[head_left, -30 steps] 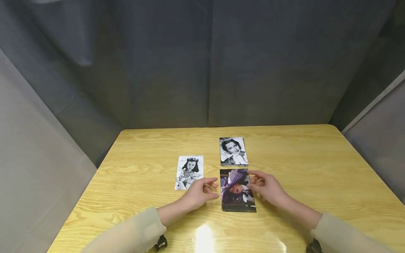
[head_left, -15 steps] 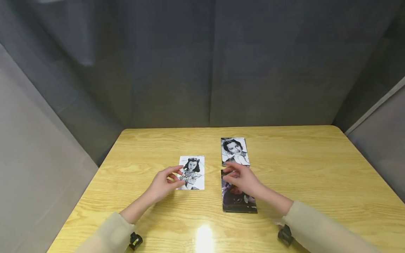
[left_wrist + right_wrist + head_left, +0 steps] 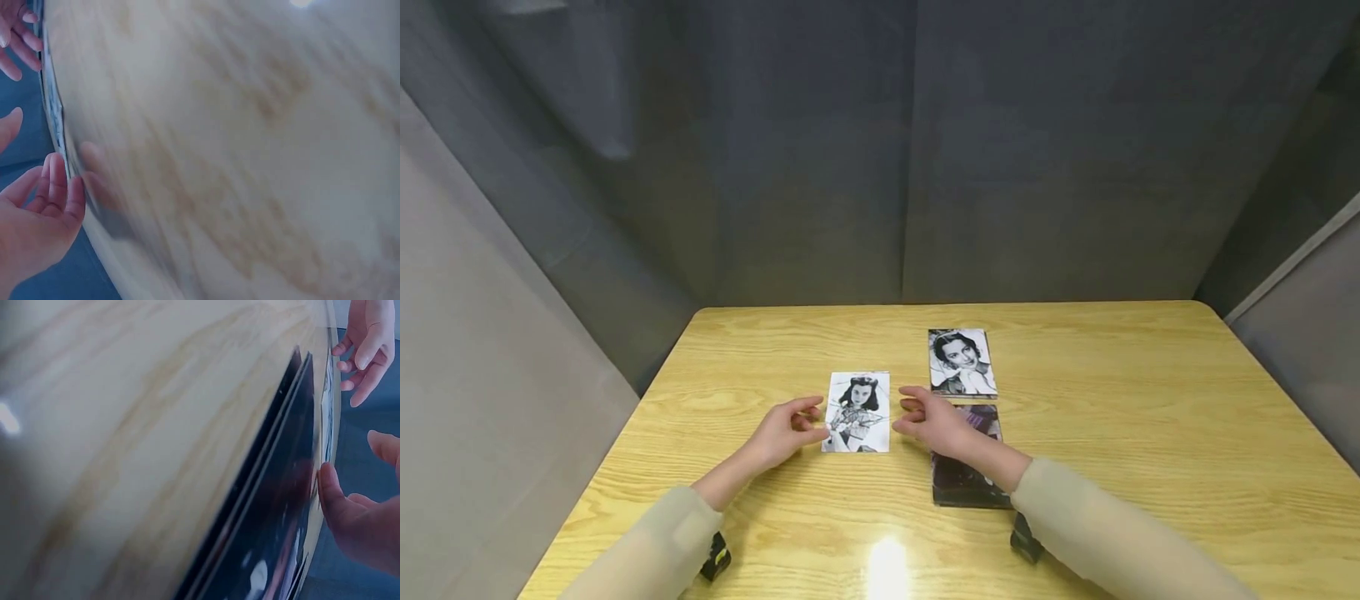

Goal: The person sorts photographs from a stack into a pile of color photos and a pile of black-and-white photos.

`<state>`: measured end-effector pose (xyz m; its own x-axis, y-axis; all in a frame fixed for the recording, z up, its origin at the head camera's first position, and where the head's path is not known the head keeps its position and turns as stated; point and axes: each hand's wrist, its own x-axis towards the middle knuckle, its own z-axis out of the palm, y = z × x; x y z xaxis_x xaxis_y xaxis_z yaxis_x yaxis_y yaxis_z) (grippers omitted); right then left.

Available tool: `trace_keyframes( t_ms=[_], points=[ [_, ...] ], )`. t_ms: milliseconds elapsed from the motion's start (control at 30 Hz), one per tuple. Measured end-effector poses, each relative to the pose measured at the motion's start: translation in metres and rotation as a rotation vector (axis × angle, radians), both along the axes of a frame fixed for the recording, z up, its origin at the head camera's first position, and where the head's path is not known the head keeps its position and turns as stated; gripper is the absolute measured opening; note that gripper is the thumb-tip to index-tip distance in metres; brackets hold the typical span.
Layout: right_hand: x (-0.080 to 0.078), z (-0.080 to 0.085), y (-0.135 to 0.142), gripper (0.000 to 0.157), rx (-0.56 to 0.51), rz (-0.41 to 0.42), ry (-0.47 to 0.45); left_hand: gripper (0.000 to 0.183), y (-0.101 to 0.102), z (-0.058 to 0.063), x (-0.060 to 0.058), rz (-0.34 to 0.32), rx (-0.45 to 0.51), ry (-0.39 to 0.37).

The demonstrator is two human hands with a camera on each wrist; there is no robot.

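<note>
A black-and-white portrait photo [image 3: 859, 413] lies flat on the table between the two hands. My left hand [image 3: 784, 433] is at its left edge, thumb and fingers apart, with nothing held. On the other side my right hand [image 3: 936, 425] hovers near the photo's right edge, fingers loosely bent and a small gap left. Its wrist passes over a stack of dark colour photos [image 3: 962, 485], hiding part of the top picture. The right wrist view shows the stack's layered edge [image 3: 250, 481] beside that hand.
Behind the colour stack lies a second stack with a black-and-white portrait [image 3: 962, 363] on top. The wooden table [image 3: 1135, 417] ends at a dark grey curtain [image 3: 805, 167]. Light panels stand at both sides. Glare [image 3: 887, 571] marks the table's front.
My right hand has left the colour stack's right edge and crossed leftward over it to the single photo. The left hand has moved left, round to that photo's left side.
</note>
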<state>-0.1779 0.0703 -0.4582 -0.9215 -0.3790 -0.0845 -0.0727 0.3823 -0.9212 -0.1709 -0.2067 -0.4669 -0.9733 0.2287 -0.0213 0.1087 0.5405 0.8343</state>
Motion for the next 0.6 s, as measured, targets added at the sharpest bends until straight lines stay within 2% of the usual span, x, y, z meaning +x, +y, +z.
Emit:
trace_keyframes(
  t_ms=[200, 333, 467, 600],
  points=[
    [-0.003, -0.007, -0.009, 0.059, 0.02, -0.035, 0.005, 0.057, -0.001, -0.009, -0.003, 0.014, -0.06, 0.004],
    [-0.005, -0.01, -0.012, 0.058, 0.016, -0.043, 0.013, 0.059, 0.0, -0.013, -0.004, -0.004, -0.119, 0.016],
    [-0.006, -0.011, -0.015, 0.058, -0.001, -0.041, 0.004, 0.062, 0.002, -0.014, -0.003, -0.033, -0.164, 0.023],
    [-0.006, -0.011, -0.016, 0.056, -0.018, -0.036, -0.002, 0.063, 0.004, -0.012, -0.001, -0.024, -0.175, 0.005]
  ],
)
